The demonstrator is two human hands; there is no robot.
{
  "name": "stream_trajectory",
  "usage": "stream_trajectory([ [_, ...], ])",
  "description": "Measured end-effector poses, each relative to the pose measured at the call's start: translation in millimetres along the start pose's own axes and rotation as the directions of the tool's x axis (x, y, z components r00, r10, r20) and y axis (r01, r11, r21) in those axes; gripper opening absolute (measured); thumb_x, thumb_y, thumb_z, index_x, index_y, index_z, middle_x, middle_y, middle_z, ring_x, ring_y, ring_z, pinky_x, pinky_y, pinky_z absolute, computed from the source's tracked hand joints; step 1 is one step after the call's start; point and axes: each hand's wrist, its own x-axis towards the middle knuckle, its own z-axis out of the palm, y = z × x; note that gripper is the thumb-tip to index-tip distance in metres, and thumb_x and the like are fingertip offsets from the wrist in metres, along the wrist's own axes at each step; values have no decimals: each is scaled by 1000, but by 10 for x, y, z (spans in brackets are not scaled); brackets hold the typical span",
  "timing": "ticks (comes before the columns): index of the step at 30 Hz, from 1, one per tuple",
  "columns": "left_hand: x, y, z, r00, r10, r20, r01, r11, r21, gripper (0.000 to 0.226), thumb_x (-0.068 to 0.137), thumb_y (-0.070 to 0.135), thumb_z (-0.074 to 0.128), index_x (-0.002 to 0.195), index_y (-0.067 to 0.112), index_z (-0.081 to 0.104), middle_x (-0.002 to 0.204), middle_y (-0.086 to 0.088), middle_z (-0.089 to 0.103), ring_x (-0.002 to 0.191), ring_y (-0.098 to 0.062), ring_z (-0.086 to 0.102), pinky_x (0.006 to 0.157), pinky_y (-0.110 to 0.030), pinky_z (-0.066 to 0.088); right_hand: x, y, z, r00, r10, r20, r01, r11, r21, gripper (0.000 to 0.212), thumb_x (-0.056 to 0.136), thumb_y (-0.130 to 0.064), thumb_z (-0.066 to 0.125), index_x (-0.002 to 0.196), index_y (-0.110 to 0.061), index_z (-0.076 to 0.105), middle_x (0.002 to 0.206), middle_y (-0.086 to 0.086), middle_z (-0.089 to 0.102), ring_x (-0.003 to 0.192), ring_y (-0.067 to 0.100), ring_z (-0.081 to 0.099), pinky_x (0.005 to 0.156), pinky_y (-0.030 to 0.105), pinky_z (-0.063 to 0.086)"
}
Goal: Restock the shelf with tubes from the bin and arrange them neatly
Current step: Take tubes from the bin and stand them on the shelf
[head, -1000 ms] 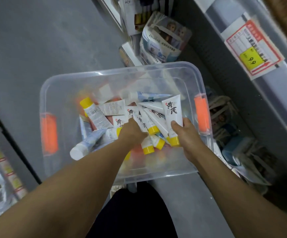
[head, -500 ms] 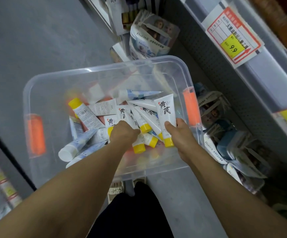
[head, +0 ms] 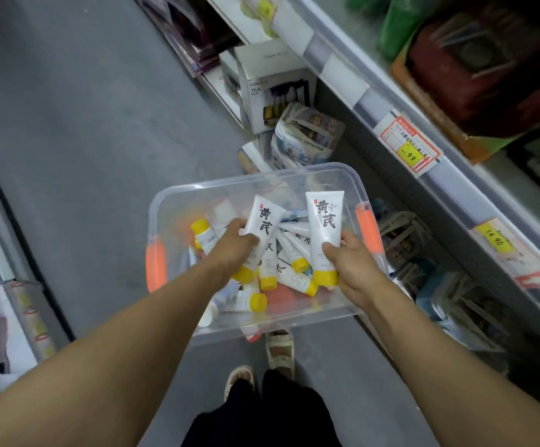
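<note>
A clear plastic bin [head: 178, 195] with orange handles stands on the grey floor and holds several white tubes with yellow caps. My left hand [head: 230, 243] grips one white tube [head: 266, 221] lifted above the pile, its flat end pointing away from me. My right hand [head: 349, 262] grips another white tube [head: 325, 221], held upright above the bin with its yellow cap at the bottom. The shelf [head: 456, 175] runs along the right side.
Price tags [head: 409, 150] hang on the shelf edge at the right. Packaged goods and a white box [head: 272, 88] crowd the lower shelf behind the bin. Another rack [head: 20, 285] lines the left side. My feet [head: 280, 350] stand just below the bin.
Both hands have risen out of the pile, each lifting a white tube. The view has swung up and away, showing more of the shelf on the right.
</note>
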Motion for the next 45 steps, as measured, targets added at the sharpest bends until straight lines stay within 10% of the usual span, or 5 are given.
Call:
stream_trajectory([
  [6,-587,490,-334,998,54,43,-42,970,-240,26,94,7,43,120,3,46,81,-12,59,56,-22,59,49,-27,49,-592,-501,44,994,-86,64,74,984,164,39,88,14,46,123,-4,49,121,14,59,101,28,58,88,41,49],
  [10,-947,777,-535,986,145,84,-116,951,-287,35,92,2,46,127,0,49,103,-13,60,75,-21,59,80,-45,53,-1059,-845,2,977,-209,45,200,968,150,47,86,14,50,127,-9,47,114,7,59,86,15,60,69,29,50],
  [15,-1485,1221,-701,942,331,46,-309,914,-264,43,91,-4,48,132,8,39,116,-7,53,91,-24,57,66,-33,48,-1589,-1193,-93,928,-372,-23,373,925,69,44,85,8,57,119,-16,46,127,12,58,109,28,58,86,46,52],
  [23,-2207,1710,-669,794,607,12,-607,793,45,42,87,-2,55,124,10,37,126,-13,53,113,-30,53,97,-49,45,-2505,-1519,-333,752,-626,-207,583,778,-236,45,83,-2,63,123,-7,41,123,10,54,109,24,55,90,42,49],
  [45,-3846,2644,1185,437,847,304,-898,429,94,43,92,-1,48,127,10,26,142,-9,40,124,-25,42,95,-35,38,-4015,-1362,-2368,444,-680,-583,527,724,-444,49,89,-2,55,132,-10,32,140,5,46,127,21,45,102,32,37],
])
